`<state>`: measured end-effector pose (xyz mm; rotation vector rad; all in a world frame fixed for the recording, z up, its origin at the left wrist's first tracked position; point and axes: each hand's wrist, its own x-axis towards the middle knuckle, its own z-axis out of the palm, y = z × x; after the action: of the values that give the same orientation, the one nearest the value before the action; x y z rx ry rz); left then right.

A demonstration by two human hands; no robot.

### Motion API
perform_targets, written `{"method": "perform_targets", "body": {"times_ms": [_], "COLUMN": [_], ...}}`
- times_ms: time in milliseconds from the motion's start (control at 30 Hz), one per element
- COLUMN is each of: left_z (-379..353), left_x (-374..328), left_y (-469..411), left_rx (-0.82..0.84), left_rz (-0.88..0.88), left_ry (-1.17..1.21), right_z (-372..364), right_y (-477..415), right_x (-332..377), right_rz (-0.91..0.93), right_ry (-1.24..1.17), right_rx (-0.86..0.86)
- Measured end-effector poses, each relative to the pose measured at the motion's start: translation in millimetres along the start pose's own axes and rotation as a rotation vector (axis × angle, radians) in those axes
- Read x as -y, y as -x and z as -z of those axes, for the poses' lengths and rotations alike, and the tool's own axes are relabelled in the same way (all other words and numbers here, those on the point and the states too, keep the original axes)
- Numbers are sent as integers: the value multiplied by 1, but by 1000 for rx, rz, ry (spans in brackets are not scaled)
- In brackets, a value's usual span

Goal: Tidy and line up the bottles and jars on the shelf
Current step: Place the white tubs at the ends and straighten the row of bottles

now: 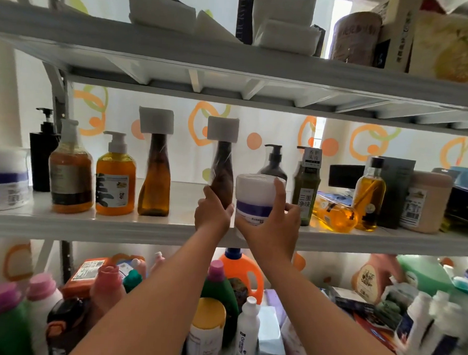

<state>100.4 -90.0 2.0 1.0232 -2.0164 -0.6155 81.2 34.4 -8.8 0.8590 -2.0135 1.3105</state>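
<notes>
Hands (pixel 212 214) (pixel 272 228) — brown bottle (pixel 222 174), white jar (pixel 256 194)

The jar (pixel 256 197) is white with a purple band. The wrapped bottle (pixel 222 176) is dark brown, its cap (pixel 222 128) white. The pump bottle (pixel 115 187) is orange-yellow. The shelf (pixel 116 225) is pale grey; the backdrop (pixel 271 125) white with orange and green loops.

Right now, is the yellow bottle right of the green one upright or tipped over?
Tipped over: the yellow bottle lies on its side on the shelf, beside the upright green bottle.
</notes>
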Motion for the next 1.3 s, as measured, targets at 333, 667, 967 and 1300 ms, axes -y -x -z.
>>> {"method": "perform_targets", "body": {"times_ms": [333,667,967,1300], "left_z": [-11,44,65,55], "left_x": [-4,37,78,74], "left_y": [0,-7,-31,-31], "left_rx": [51,-479,-313,-211], "left_rz": [-51,-183,82,95], "left_ry": [69,157,-22,-81], "right_z": [4,-10,-11,-8], "right_y": [4,5,5,2], "right_x": [-7,2,4,-3], "right_rz": [13,-18,-16,3], "right_ry": [-17,-25,-21,-7], "right_rx": [-33,-2,-13,32]}}
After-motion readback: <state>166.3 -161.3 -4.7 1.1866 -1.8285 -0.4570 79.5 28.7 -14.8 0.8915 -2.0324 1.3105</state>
